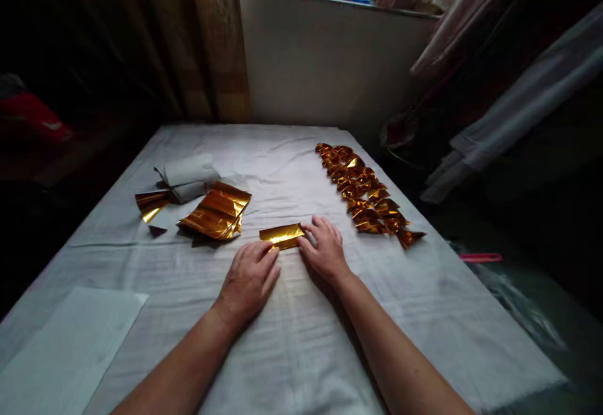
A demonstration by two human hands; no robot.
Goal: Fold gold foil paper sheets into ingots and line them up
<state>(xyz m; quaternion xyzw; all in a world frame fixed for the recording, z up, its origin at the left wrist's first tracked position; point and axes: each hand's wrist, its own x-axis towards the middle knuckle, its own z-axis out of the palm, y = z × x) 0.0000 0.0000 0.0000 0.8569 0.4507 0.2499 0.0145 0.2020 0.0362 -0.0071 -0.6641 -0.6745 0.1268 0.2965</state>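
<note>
From the wearer's head view, two bare hands work low over a table covered with a wrinkled white cloth (287, 164). Between them, near the middle of the cloth, lies a small strip of shiny gold foil (279, 234), longer from side to side. The left hand (249, 277) has its fingertips at the strip's near left edge; the right hand (324, 248) has thumb and fingers at its right end. Whether either hand pinches the foil or only presses it flat, I cannot tell.

Beyond the left hand is a pile of gold foil sheets (219, 209), with pale curled paper (188, 170) behind it and a flared foil piece (151, 204) to its left. At the right, crumpled-looking folded foil pieces (360, 192) stretch in a long band. A white sheet (75, 343) lies at the near left corner. A brown curtain (211, 38) hangs behind the table.
</note>
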